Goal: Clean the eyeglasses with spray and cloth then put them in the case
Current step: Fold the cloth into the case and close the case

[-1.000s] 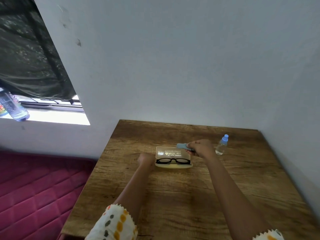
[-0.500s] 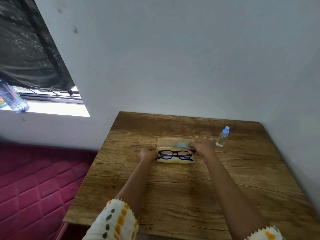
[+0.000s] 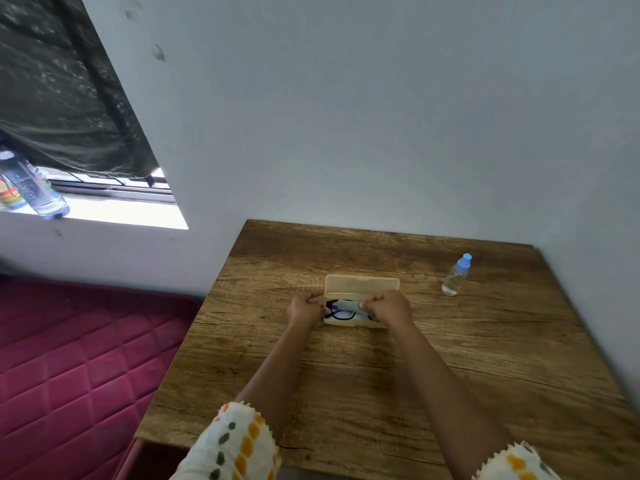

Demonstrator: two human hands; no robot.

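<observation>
Fingers (image 3: 373, 299) of the right hand (image 3: 389, 308) curl onto the near edge of the case lid (image 3: 362, 287); the left hand (image 3: 306, 308) pinches the opposite corner likewise; the cloth (image 3: 350, 304), held above the case half a second earlier, now lies inside over the eyeglasses (image 3: 337, 313); the lid, previously flat, stands raised; closing appears under way; the spray bottle (image 3: 455, 277) stands well apart on the table (image 3: 381, 393).

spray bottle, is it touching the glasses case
Apart. The head view shows the spray bottle standing to the right of the case, with a strip of bare table between them.
</observation>
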